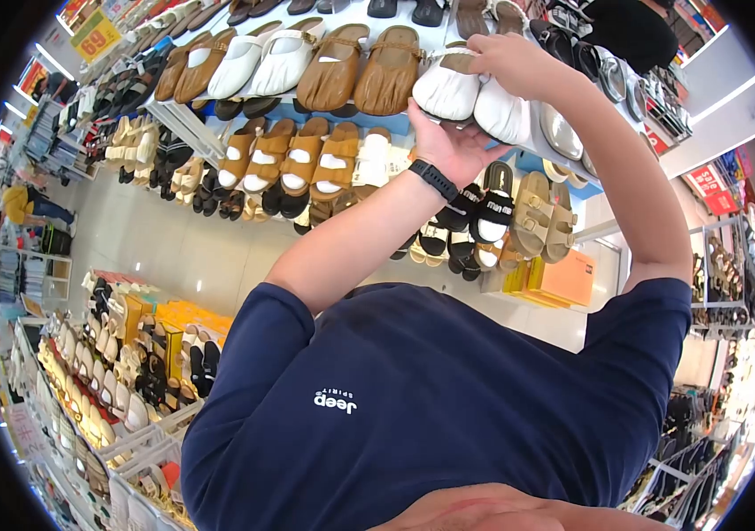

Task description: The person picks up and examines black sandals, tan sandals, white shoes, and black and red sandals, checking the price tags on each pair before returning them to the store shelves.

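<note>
A pair of white mules with gathered toes sits at the edge of the upper shelf, the left mule (445, 88) beside the right mule (499, 111). My left hand (455, 152), with a black watch (433, 180) at the wrist, is palm up under the toes. Its thumb presses the left mule's front and its fingers curl beneath the shoes. From above, my right hand (516, 66) reaches over the pair, fingers bent at the left mule's opening. The right fingertips are partly hidden.
Brown mules (388, 73) and other white mules (287, 58) line the upper shelf to the left. Silver shoes (561, 133) stand on the right. Below are brown two-strap sandals (300, 157), black slides (493, 205) and orange boxes (563, 276). A person in yellow (19, 205) is far left.
</note>
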Available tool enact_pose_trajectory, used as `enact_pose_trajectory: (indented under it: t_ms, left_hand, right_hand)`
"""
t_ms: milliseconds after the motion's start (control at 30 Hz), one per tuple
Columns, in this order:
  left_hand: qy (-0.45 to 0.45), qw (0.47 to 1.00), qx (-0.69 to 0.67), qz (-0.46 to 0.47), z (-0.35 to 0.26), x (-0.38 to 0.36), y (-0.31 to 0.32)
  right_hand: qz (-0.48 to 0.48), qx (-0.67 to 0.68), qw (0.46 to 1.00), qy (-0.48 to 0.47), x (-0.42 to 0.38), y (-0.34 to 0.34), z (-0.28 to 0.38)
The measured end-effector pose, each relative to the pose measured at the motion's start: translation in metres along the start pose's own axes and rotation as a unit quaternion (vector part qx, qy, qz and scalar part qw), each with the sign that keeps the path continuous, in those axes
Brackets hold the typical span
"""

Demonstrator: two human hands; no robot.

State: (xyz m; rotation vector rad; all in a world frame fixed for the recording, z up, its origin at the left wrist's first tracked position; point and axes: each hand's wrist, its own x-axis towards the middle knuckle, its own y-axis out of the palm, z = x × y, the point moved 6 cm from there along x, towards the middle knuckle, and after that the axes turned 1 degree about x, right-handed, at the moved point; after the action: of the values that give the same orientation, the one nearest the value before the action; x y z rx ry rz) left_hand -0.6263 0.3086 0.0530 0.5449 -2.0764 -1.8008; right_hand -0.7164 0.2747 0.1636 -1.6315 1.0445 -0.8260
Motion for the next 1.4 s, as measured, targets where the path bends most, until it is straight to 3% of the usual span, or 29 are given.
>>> enact_pose_trajectory:
  t_ms: [33, 167, 367, 467, 567, 667, 733, 800, 867, 933, 1033, 1100, 1233, 1333, 1400]
  left_hand:
    - [0.018, 0.996, -0.015, -0.082, 0.003, -0.002, -0.006]
    - [-0.033, 0.981, 0.082, -0.170, 0.008, 0.001, -0.035]
    - [-0.035, 0.972, 0.111, -0.202, 0.009, 0.002, -0.036]
    - [-0.029, 0.968, 0.141, -0.204, 0.009, 0.003, -0.040]
    - [-0.036, 0.958, 0.157, -0.239, 0.006, -0.008, -0.036]
    - [-0.040, 0.954, 0.201, -0.221, 0.001, -0.024, -0.053]
    - [-0.041, 0.964, 0.236, -0.119, -0.004, -0.038, -0.078]
    - [-0.050, 0.904, 0.419, -0.070, -0.020, -0.067, -0.112]
    - [-0.070, 0.890, 0.430, -0.132, -0.042, -0.106, -0.162]
    - [-0.027, 0.845, 0.464, -0.264, -0.072, -0.150, -0.213]
    - [0.058, 0.757, 0.464, -0.456, -0.089, -0.218, -0.257]
    - [0.054, 0.757, 0.448, -0.474, -0.082, -0.234, -0.253]
    - [0.055, 0.780, 0.437, -0.445, -0.077, -0.243, -0.226]
    - [0.073, 0.777, 0.480, -0.401, -0.089, -0.235, -0.211]
    - [0.098, 0.766, 0.526, -0.356, -0.101, -0.229, -0.200]
  right_hand:
    - [0.015, -0.043, 0.999, -0.010, -0.001, 0.003, -0.001]
    - [0.012, -0.097, 0.992, -0.075, -0.003, 0.027, -0.018]
    - [0.012, -0.059, 0.997, -0.050, -0.006, 0.035, -0.027]
    - [-0.051, -0.014, 0.997, -0.051, -0.015, 0.028, -0.031]
    - [-0.026, 0.091, 0.994, 0.059, -0.028, 0.007, -0.028]
    - [-0.131, 0.167, 0.977, 0.035, -0.052, -0.035, 0.004]
    - [-0.235, 0.216, 0.947, 0.036, -0.073, -0.061, 0.053]
    - [-0.226, 0.403, 0.885, 0.049, -0.089, -0.044, 0.090]
    - [-0.154, 0.427, 0.891, 0.020, -0.099, -0.017, 0.131]
    - [-0.066, 0.543, 0.837, 0.011, -0.102, 0.024, 0.163]
    - [0.014, 0.614, 0.786, 0.067, -0.092, 0.105, 0.201]
    - [0.061, 0.657, 0.743, 0.115, -0.079, 0.138, 0.225]
    - [0.063, 0.831, 0.520, 0.186, -0.054, 0.191, 0.272]
    - [0.092, 0.854, 0.474, 0.191, -0.038, 0.199, 0.295]
    - [0.104, 0.848, 0.483, 0.191, -0.028, 0.197, 0.303]
